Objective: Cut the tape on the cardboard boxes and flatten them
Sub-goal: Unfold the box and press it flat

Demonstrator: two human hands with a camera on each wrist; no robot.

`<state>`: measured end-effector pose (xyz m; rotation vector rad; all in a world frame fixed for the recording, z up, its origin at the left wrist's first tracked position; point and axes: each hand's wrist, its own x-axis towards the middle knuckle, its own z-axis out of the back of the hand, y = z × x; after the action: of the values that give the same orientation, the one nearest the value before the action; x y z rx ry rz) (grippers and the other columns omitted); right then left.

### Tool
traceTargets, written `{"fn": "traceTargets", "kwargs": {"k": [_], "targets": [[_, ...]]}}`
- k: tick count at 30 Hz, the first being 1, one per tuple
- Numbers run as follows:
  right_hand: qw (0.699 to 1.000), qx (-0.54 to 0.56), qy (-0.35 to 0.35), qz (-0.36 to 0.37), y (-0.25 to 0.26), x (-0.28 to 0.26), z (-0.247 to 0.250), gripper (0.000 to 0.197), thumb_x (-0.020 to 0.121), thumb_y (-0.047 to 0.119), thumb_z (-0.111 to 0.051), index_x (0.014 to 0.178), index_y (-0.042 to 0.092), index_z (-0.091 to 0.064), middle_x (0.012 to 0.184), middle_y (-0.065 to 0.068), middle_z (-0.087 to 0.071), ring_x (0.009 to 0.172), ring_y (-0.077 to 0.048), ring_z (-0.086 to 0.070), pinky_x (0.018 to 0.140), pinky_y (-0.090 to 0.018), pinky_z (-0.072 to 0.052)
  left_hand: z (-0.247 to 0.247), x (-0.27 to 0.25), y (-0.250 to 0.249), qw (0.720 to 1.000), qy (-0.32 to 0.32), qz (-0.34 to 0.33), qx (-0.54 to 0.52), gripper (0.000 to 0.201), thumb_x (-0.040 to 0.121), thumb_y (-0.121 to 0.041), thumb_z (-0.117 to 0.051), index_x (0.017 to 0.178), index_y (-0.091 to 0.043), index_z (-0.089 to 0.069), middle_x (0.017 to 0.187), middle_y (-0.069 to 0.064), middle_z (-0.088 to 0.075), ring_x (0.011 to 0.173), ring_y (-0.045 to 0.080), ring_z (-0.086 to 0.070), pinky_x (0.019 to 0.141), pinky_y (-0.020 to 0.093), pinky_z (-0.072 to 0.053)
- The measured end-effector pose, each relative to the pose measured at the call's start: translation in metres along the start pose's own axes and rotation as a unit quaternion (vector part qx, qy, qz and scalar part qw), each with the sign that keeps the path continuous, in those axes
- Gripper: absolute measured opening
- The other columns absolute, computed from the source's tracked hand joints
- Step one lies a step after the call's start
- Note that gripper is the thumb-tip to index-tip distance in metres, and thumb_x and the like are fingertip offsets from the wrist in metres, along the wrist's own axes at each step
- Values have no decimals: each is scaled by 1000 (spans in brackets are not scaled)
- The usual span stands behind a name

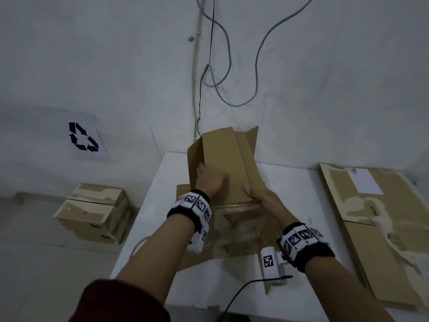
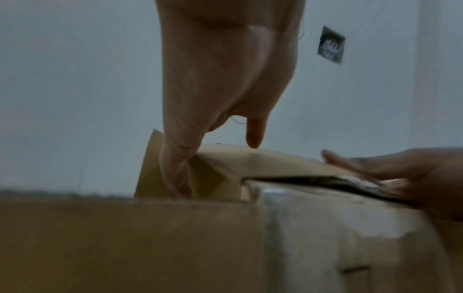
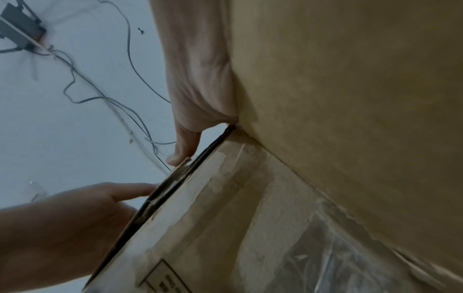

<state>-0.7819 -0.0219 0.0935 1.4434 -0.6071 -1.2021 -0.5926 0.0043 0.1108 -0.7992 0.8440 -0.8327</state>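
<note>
Holding one opened cardboard box (image 1: 222, 163) at frame centre, on the white surface (image 1: 299, 182), flaps raised toward the wall. My left hand (image 1: 210, 180): flat against a raised flap, fingers (image 2: 175, 170) straight and apart. My right hand (image 1: 263, 197): at the box's right edge, thumb and fingers clamped on a flap's edge. Clear tape (image 3: 338, 247): on the near box panel. Flattened cardboard (image 1: 376, 231): right of frame, on the surface. Closed box (image 1: 95, 211): lower left, on the floor. Recycling sign (image 1: 83, 137): left wall. Cables (image 1: 232, 73): upper centre wall.
</note>
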Motion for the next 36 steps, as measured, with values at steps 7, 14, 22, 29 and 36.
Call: {"fn": "traceTargets", "kwargs": {"k": [7,14,22,29,36], "targets": [[986,-147,-15,72,10,40,-7,88,78,68,-66,150,31,-31,146,1,-46,134,-18,-45,110,-34,-37,-12,29,21,991,-87,-62,85,76,95,-53,-45,151,-11,-15,143,22,-27,127,39,-41,105,42,-36],[970,-240,-22,-18,11,101,-13,115,61,102,-10,154,36,-21,162,-6,-22,147,-29,-26,120,-49,-21,1,52,52,993,93,-69,30,143,55,-75,-72,150,-24,23,162,-4,5,147,18,-13,119,41,-19],[904,-398,150,-36,4,126,-2,136,51,77,-69,155,33,8,160,-2,-24,142,-26,-34,115,-39,-33,7,77,86,998,-25,-4,49,59,90,-18,-65,142,-3,-42,115,14,-61,102,25,-59,81,29,-45],[891,-447,82,-5,-75,115,-13,29,84,44,-64,106,29,-51,77,12,-60,71,-11,-60,72,-29,-44,-2,57,148,984,-55,162,-59,29,91,-10,-62,114,7,-60,108,18,-63,102,31,-60,85,35,-48],[982,-111,-148,-40,-111,93,-29,73,88,5,-67,147,-5,-26,132,-36,-36,109,-40,-58,94,-39,-49,-8,51,193,944,-240,188,-124,101,69,-13,-86,147,-9,-22,139,15,-46,125,30,-46,105,41,-41]]}}
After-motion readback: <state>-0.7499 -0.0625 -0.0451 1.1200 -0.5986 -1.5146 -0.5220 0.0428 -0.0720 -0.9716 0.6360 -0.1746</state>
